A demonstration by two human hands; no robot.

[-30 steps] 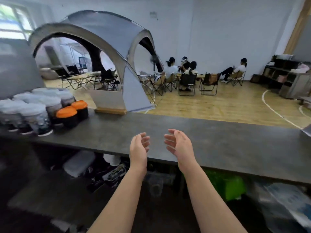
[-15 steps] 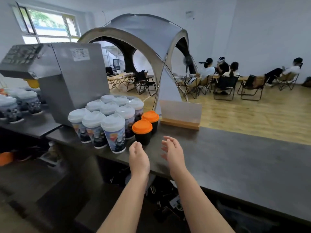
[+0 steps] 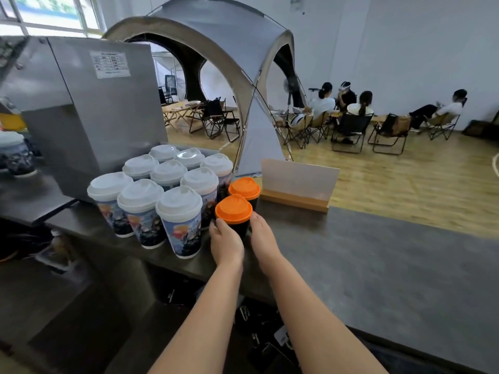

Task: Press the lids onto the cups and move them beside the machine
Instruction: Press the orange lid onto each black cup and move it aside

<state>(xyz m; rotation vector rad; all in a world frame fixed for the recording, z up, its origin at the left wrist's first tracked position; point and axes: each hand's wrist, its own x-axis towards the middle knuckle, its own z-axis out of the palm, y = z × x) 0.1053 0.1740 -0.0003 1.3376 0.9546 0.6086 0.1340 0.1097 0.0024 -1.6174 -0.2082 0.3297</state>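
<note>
A black cup with an orange lid [image 3: 233,209] stands on the dark counter [image 3: 378,260]. My left hand [image 3: 225,240] grips its left side and my right hand [image 3: 263,236] wraps its right side. A second orange-lidded black cup [image 3: 244,188] stands just behind it. To the left, several tall printed cups with white lids [image 3: 167,190] are grouped beside the steel machine [image 3: 94,109]. The lower part of the held cup is hidden by my hands.
A clear sign in a wooden base [image 3: 298,184] stands right of the orange cups. More white-lidded cups [image 3: 16,155] sit far left beyond the machine. A grey dome tent [image 3: 229,49] and seated people [image 3: 351,109] are behind the counter.
The view swung left, bringing the machine and cups into sight. Both hands moved forward from above the counter edge and took hold of the near orange-lidded cup.
</note>
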